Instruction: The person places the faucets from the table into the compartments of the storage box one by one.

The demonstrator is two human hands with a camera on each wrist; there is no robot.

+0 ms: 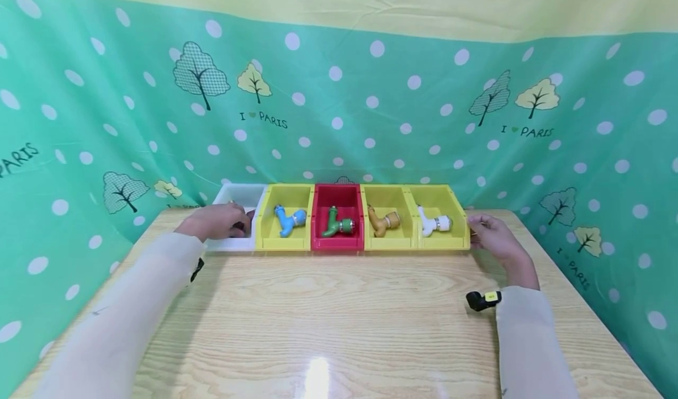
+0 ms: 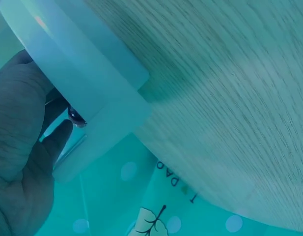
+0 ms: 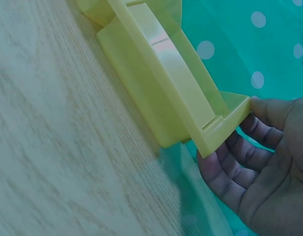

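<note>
My left hand [image 1: 225,219] reaches into the white bin [image 1: 230,245] at the left end of the row, fingers curled. Between its fingertips, in the left wrist view, shows part of a dark shiny thing [image 2: 76,117]; the rest is hidden by the hand and bin wall. At the other end, my right hand [image 1: 495,234] grips the outer side of the last yellow bin [image 3: 183,98], thumb and fingers at its edge. The bins between and beside hold taps: a blue tap [image 1: 288,219], a green tap [image 1: 336,222], a brownish-orange tap [image 1: 382,221] and a white tap [image 1: 434,223].
The red bin [image 1: 338,243] stands mid-row among yellow ones, at the far side of the wooden table [image 1: 339,311]. Right behind the row hangs a green dotted curtain [image 1: 360,116], which also closes off both sides.
</note>
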